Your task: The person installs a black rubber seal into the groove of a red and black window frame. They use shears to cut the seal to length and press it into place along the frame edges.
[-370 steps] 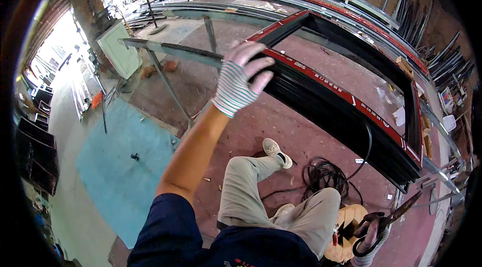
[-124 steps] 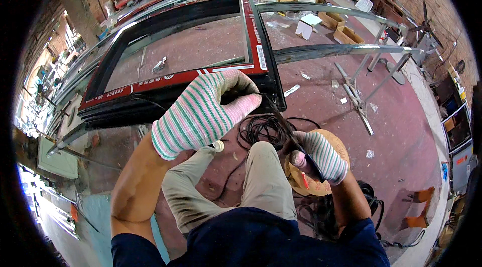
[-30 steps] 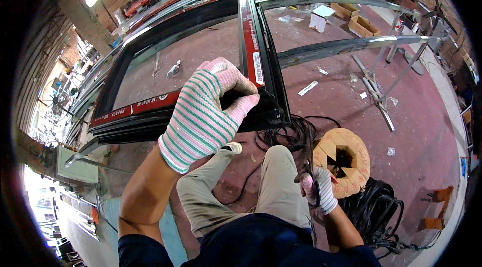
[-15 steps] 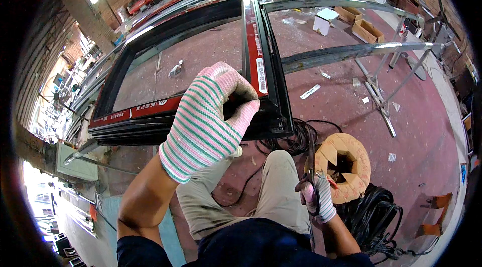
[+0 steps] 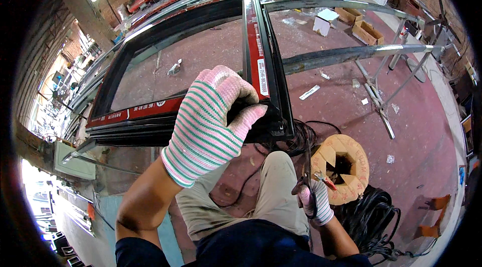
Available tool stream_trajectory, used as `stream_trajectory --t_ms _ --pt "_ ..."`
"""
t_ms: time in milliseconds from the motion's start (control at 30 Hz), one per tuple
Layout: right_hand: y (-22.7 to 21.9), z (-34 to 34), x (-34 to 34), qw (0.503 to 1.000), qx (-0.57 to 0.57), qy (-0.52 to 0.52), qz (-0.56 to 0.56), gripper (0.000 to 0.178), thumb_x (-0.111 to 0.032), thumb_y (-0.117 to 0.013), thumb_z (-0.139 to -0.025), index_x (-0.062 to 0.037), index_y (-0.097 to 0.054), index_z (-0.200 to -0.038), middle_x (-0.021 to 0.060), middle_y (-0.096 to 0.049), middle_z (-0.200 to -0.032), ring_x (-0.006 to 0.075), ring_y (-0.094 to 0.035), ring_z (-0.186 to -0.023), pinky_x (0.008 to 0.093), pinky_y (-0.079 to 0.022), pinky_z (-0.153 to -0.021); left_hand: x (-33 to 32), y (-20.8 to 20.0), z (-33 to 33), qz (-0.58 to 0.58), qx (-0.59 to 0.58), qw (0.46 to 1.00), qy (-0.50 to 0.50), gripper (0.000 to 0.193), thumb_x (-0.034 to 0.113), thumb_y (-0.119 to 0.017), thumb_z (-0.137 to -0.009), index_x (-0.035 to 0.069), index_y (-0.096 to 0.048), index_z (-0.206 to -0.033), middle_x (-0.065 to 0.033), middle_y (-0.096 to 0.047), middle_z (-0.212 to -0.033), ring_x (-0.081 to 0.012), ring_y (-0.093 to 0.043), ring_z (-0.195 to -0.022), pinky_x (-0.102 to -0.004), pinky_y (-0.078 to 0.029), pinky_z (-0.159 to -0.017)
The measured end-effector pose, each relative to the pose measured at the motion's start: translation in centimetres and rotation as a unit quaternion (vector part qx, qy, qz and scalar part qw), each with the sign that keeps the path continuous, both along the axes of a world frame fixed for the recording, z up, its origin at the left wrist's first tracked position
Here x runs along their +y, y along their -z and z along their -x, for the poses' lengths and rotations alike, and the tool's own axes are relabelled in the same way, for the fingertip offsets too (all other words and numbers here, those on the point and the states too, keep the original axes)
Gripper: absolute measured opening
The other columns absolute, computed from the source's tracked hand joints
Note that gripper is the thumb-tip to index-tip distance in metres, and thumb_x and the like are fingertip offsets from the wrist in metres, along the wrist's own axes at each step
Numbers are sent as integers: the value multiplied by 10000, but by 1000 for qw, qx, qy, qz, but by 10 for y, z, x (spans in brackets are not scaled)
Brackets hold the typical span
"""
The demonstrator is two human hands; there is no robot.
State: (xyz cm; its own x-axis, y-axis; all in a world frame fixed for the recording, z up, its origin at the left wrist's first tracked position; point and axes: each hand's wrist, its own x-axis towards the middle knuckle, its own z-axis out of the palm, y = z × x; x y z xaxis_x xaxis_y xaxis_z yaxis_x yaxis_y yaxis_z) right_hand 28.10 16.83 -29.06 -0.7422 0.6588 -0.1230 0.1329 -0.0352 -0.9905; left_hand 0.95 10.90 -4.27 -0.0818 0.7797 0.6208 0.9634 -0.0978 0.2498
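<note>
My left hand [image 5: 208, 116], in a pink glove with green stripes, is at the near right corner of a black window frame [image 5: 277, 94] faced with red film. Its thumb and fingers are pinched together at the corner; what they hold, if anything, is hidden. Lower down, beside my right knee, my right hand [image 5: 317, 202] in a striped glove is closed round a narrow black strip [image 5: 308, 164] that runs up and down through it. A small tool with a red part [image 5: 329, 182] sticks out from the same hand; its kind is unclear.
The frame lies on a metal stand whose rails [image 5: 351, 53] stretch to the right. A cardboard-wrapped roll [image 5: 357, 166] and coiled black strips [image 5: 374, 219] are on the red floor at right. Open cardboard boxes [image 5: 368, 32] sit farther back. Long profiles line the far side.
My left hand has slid slightly right and down at the frame's corner, still pinched. My right hand has shifted a little, and the red-tipped tool shows more clearly.
</note>
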Motion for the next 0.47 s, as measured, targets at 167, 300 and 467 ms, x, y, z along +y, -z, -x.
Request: stream_trajectory --t_ms 167,300,467 --pt "-8 1 2 1000 9 -12 -8 612 -626 -627 -923 -20 -665 -847 -8 -579 -609 80 -546 -562 266 -429 -522 2 1 -1 -13 8 1000 2 189 154 -792 -769 55 -657 -856 -117 -611 -828 -328 -591 -826 -419 -470 -799" --pt "-11 3 2 1000 0 -19 1 592 -615 -620 -931 -31 -661 -841 -15 -567 -578 91 -553 -507 269 -433 -487 2 3 0 -26 9 1000 9 211 159 -800 -761 67 -685 -912 -104 -620 -843 -323 -595 -828 -423 -471 -805" --pt "-8 4 5 1000 7 -30 -6 541 -572 -617 -948 -42 -680 -858 -4 -576 -572 101 -558 -492 270 -436 -479 -8 11 8 -25 133 990 32 412 170 -842 -742 134 -727 -1136 -81 -623 -1015 -326 -596 -931 -426 -499 -825"
